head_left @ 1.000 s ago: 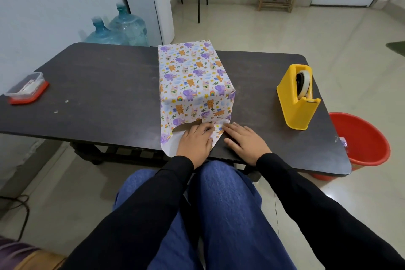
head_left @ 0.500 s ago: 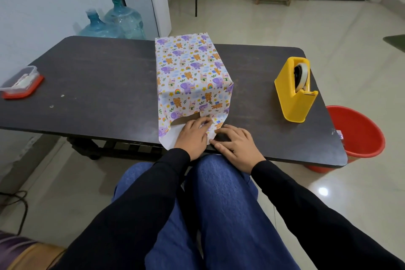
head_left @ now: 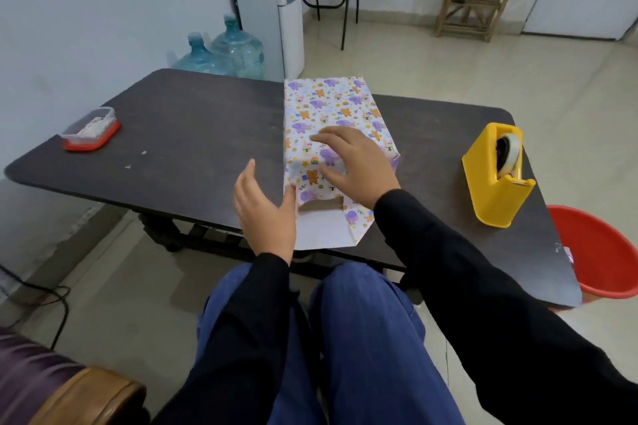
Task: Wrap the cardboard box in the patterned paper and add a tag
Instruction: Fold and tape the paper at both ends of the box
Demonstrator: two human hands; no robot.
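The right hand (head_left: pixel 355 169) is spread wide over the near top edge of the box (head_left: pixel 331 114). Its fingers point to 9 o'clock across the top and its thumb lies on the front face. Whether the palm really presses the paper (head_left: pixel 345 103) I cannot tell. The left hand (head_left: pixel 266 214) stands on its edge at the 8 o'clock corner of the box, with the fingers straight and together and the palm turned to the box. Only its thumb touches the paper there. Neither hand holds anything.

The box stands in the middle of the bench (head_left: pixel 193 134), already covered with paper on the top and sides. On the near face a strip of brown cardboard shows, and the white flap (head_left: pixel 321 231) lies flat on the bench toward 6 o'clock.

Half a second ago both hands lay flat on this flap, side by side. Now the flap is uncovered: the right hand has gone up to the top of the box, and the left hand has gone to its side.

A yellow tape holder (head_left: pixel 497 183) is at 3 o'clock from the box, and a small container (head_left: pixel 91 129) is at 9 o'clock.
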